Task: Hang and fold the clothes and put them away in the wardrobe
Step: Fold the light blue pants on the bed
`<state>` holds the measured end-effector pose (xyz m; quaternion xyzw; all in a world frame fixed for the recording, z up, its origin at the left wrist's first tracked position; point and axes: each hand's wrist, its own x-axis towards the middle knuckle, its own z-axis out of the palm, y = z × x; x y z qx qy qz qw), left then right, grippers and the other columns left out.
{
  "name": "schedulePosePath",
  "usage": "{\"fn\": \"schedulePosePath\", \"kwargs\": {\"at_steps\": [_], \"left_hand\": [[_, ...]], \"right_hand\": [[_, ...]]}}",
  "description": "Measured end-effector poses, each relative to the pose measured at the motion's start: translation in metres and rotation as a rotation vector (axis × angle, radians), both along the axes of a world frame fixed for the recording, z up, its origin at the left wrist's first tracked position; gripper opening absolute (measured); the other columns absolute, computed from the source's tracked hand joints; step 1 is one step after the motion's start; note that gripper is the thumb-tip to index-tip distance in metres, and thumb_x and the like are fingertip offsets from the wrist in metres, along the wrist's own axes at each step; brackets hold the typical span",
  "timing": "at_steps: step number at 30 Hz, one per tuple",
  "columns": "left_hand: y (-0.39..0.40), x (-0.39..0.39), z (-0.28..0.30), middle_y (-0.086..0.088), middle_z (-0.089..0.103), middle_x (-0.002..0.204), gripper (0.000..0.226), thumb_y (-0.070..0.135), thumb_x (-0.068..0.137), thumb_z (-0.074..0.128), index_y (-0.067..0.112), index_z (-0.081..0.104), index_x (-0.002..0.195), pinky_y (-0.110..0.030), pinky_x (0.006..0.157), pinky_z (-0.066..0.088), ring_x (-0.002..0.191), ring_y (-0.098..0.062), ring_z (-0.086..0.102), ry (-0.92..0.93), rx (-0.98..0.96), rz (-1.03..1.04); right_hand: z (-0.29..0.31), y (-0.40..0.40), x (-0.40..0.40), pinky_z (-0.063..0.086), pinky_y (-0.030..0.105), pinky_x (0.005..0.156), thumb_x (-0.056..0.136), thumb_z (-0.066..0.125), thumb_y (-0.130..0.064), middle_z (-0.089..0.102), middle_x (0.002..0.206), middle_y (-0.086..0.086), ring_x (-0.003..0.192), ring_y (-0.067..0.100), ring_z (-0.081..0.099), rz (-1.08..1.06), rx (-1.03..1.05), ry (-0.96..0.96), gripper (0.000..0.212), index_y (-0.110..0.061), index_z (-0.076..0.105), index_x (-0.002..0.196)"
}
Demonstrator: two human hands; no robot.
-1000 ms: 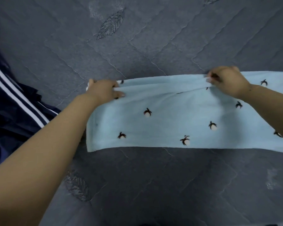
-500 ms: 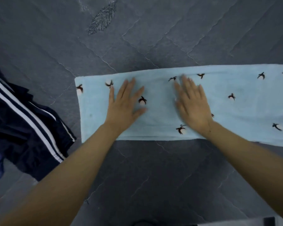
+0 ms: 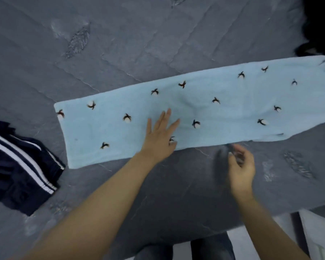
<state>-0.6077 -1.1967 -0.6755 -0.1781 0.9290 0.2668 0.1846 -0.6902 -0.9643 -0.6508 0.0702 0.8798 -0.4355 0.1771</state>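
Note:
A light blue cloth (image 3: 223,113) with small dark bird prints lies folded into a long strip across the grey quilted bed (image 3: 120,44). My left hand (image 3: 160,136) rests flat on the strip near its front edge, fingers spread, holding nothing. My right hand (image 3: 241,164) hovers above the bed just in front of the strip, off the cloth, fingers half curled and blurred. Nothing shows in its fingers.
A dark navy garment with white stripes (image 3: 19,166) lies crumpled at the left edge of the bed. A black item (image 3: 319,25) sits at the far right corner. The bed's front edge and pale floor (image 3: 317,233) show at lower right, with my legs below.
Both hands pinched the cloth's far edge, then pressed flat on it. Now my right hand has lifted off and pulled back toward me; the view has shifted, showing more of the strip.

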Motion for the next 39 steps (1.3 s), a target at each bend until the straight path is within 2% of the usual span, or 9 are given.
{"fn": "schedulePosePath", "kwargs": {"at_steps": [7,11,14,21,27,30,32,34,39], "left_hand": [[0.091,-0.088,-0.025,0.006,-0.032,0.157,0.059,0.052,0.102,0.027,0.043,-0.001,0.152,-0.064,0.107,-0.022,0.144,-0.017,-0.03,-0.186,0.172,0.1],[0.104,-0.096,-0.049,0.014,-0.04,0.151,0.052,0.062,0.098,0.01,0.058,-0.016,0.143,-0.062,0.096,-0.032,0.138,-0.014,-0.039,-0.236,0.101,0.167],[0.105,-0.095,-0.054,0.021,-0.051,0.138,0.048,0.07,0.093,0.003,0.068,-0.028,0.128,-0.058,0.095,-0.035,0.128,-0.007,-0.048,-0.265,0.073,0.179],[0.111,-0.106,-0.053,0.024,-0.06,0.124,0.047,0.073,0.09,0.001,0.07,-0.038,0.116,-0.063,0.101,-0.029,0.123,-0.008,-0.052,-0.397,-0.028,0.209],[0.112,-0.111,-0.049,0.023,-0.06,0.123,0.048,0.074,0.089,0.004,0.07,-0.038,0.114,-0.063,0.102,-0.027,0.126,-0.009,-0.049,-0.444,-0.031,0.227],[0.115,-0.112,-0.048,0.021,-0.059,0.125,0.049,0.073,0.09,0.004,0.068,-0.038,0.115,-0.064,0.103,-0.026,0.132,-0.011,-0.045,-0.453,-0.05,0.235],[0.115,-0.113,-0.047,0.021,-0.058,0.126,0.049,0.073,0.09,0.003,0.068,-0.038,0.116,-0.064,0.103,-0.025,0.132,-0.012,-0.045,-0.453,-0.047,0.236],[0.115,-0.113,-0.046,0.021,-0.058,0.126,0.049,0.074,0.089,0.003,0.068,-0.038,0.116,-0.064,0.103,-0.026,0.131,-0.011,-0.046,-0.451,-0.036,0.233],[0.117,-0.111,-0.047,0.019,-0.055,0.133,0.049,0.072,0.091,0.003,0.066,-0.036,0.121,-0.062,0.102,-0.027,0.134,-0.013,-0.044,-0.423,-0.038,0.234]], "right_hand": [[-0.032,0.068,-0.074,0.044,0.046,0.102,0.092,0.066,-0.024,0.054,0.116,0.017,0.116,0.036,0.054,-0.324,0.026,-0.305,0.057,-0.003,0.038,0.136],[-0.047,0.072,-0.127,0.043,0.037,0.105,0.085,0.075,-0.024,0.051,0.133,0.013,0.118,0.022,0.053,-0.32,-0.067,-0.098,0.07,-0.004,0.033,0.137],[-0.054,0.081,-0.158,0.043,0.025,0.095,0.089,0.07,-0.021,0.053,0.125,0.004,0.11,0.015,0.053,-0.262,-0.08,0.021,0.06,-0.005,0.035,0.135],[-0.061,0.158,-0.16,0.053,0.04,0.063,0.098,0.052,-0.015,0.068,0.081,0.016,0.072,0.032,0.065,0.112,0.13,-0.007,0.021,-0.001,0.052,0.114],[-0.047,0.146,-0.166,0.06,0.031,0.059,0.097,0.058,-0.026,0.071,0.073,0.013,0.068,0.024,0.072,-0.279,-0.445,-0.711,0.028,0.002,0.062,0.1],[-0.036,0.125,-0.156,0.058,0.037,0.082,0.095,0.053,-0.041,0.07,0.111,0.017,0.104,0.027,0.068,-0.401,-0.736,-1.043,0.047,0.002,0.064,0.111],[-0.031,0.112,-0.152,0.045,0.042,0.105,0.092,0.058,-0.042,0.06,0.13,0.015,0.125,0.027,0.054,-0.568,-0.954,-1.112,0.056,-0.001,0.055,0.129],[-0.028,0.102,-0.154,0.037,0.046,0.111,0.087,0.065,-0.04,0.06,0.131,0.013,0.126,0.029,0.053,-0.739,-1.159,-1.116,0.057,-0.005,0.056,0.131],[-0.028,0.095,-0.162,0.044,0.034,0.092,0.078,0.069,-0.047,0.064,0.119,0.005,0.111,0.02,0.057,-0.866,-1.421,-1.082,0.049,-0.012,0.063,0.112]]}}
